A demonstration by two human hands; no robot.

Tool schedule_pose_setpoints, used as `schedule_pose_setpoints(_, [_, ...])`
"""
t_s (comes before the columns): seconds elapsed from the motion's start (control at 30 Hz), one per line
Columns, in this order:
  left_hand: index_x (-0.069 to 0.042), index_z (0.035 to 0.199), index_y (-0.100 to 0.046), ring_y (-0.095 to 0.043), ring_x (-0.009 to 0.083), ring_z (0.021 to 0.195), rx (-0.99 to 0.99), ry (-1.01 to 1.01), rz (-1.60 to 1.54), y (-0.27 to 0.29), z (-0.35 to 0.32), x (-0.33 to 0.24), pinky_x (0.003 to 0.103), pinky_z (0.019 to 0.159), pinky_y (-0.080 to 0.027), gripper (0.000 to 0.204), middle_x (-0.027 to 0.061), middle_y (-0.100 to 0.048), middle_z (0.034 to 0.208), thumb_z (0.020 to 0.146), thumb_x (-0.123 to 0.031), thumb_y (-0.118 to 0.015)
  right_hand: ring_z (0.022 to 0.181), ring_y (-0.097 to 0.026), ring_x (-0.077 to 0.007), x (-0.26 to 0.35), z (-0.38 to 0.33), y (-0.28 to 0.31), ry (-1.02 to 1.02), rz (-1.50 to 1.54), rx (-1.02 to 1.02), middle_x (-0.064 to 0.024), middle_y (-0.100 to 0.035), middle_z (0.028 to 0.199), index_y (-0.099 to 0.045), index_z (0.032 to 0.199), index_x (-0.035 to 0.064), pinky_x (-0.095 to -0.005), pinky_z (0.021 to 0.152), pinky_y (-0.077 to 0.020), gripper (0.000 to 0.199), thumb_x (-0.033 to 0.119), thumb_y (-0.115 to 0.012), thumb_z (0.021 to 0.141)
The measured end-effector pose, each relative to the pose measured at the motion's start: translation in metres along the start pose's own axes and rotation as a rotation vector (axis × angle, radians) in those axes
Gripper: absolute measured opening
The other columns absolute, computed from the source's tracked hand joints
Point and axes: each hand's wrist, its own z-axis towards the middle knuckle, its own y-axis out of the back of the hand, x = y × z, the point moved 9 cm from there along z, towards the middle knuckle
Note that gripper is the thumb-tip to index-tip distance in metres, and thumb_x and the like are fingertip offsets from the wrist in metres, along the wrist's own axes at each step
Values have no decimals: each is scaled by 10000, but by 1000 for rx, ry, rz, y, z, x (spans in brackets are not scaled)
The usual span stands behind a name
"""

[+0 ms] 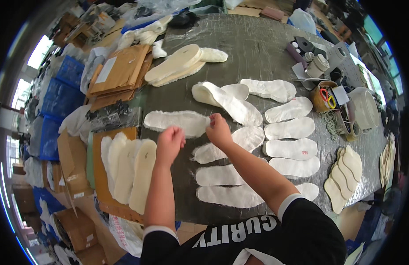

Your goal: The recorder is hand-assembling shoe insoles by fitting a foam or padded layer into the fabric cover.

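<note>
A fluffy white insole lies crosswise on the dark table in front of me. At its right end, my right hand is closed in a pinch on the tip. My left hand hovers by the insole's lower left edge, its fingers curled; whatever they hold, if anything, is hidden. Just right of my right hand, a white insole lies across another. Below that hand a fleecy insole spreads out, partly covered by my forearm. More white insoles are set out in a column farther right.
Cream insoles lean on a brown board at left. A cream stack sits at the far left, near brown paper packets. Fanned cream pieces lie at right, below a container with scissors and a white tub.
</note>
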Motion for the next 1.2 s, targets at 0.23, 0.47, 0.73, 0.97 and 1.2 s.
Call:
schedule_pose_setpoints(0.23, [32,1049,-618,-648,278,915,-204,-407,751,-47,159,-18,372,803,-492,248,187,-666,994,825,-47,-546,983,-565,-333,64,45,64,345,-356,-356,-145,-587,1016,-611,938,49,-433,821,-480,235,225,-661,790])
schedule_pose_setpoints(0.47, [57,1031,-615,-534,175,573,181,232,138,-64,216,56,303,492,-413,308,73,-591,733,744,-50,-581,876,-617,-323,54,100,42,138,-377,-233,-125,-628,922,-644,897,91,-409,765,-491,264,328,-598,789])
schedule_pose_setpoints(0.73, [-42,768,-625,-570,132,735,278,-19,-366,-46,225,17,256,649,-458,174,13,-583,812,758,88,-511,700,-488,-58,13,51,134,317,712,-697,18,-545,759,-578,845,22,-212,628,-400,34,42,-587,872])
schedule_pose_setpoints(0.97, [18,871,-700,-580,169,946,394,-389,257,-16,249,-16,242,902,-405,294,55,-648,970,746,105,-449,661,-538,-201,73,-21,104,699,176,-576,-80,-553,802,-549,839,49,-292,601,-446,124,-11,-608,747])
schedule_pose_setpoints(1.2, [9,972,-696,-594,187,935,499,-244,385,-18,261,-21,272,831,-442,221,112,-633,1057,801,-20,-558,727,-572,-291,82,-5,28,755,-159,-403,-77,-566,828,-554,797,80,-380,642,-476,136,77,-668,722])
